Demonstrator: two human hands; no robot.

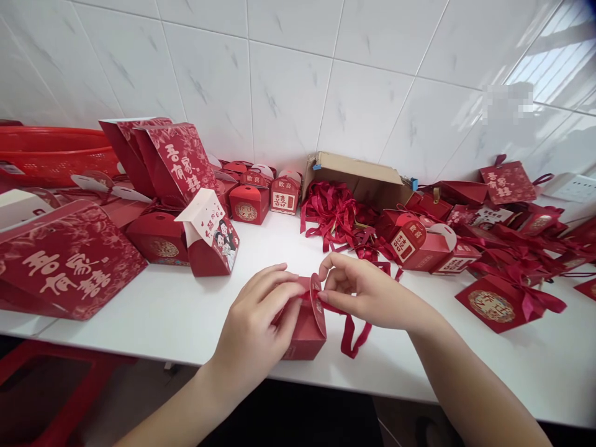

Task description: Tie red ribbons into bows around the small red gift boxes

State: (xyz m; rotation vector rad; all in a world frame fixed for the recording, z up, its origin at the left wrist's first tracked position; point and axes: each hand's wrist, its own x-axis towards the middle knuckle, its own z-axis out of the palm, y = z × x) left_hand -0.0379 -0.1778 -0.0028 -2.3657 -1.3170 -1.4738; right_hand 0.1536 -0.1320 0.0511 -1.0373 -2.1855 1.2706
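A small red gift box [302,332] stands near the front edge of the white counter [177,310]. My left hand [256,323] is wrapped round the box's left side, fingers curled over its top handle. My right hand [367,292] pinches a dark red ribbon [354,335] at the box's handle. The ribbon's loose end loops down onto the counter to the right of the box.
A pile of red ribbons [338,217] lies before an open cardboard box [358,177]. Large red gift bags [60,267] stand left, an open-topped small box [212,239] nearby, more red boxes [498,301] right, a red basket [51,152] far left.
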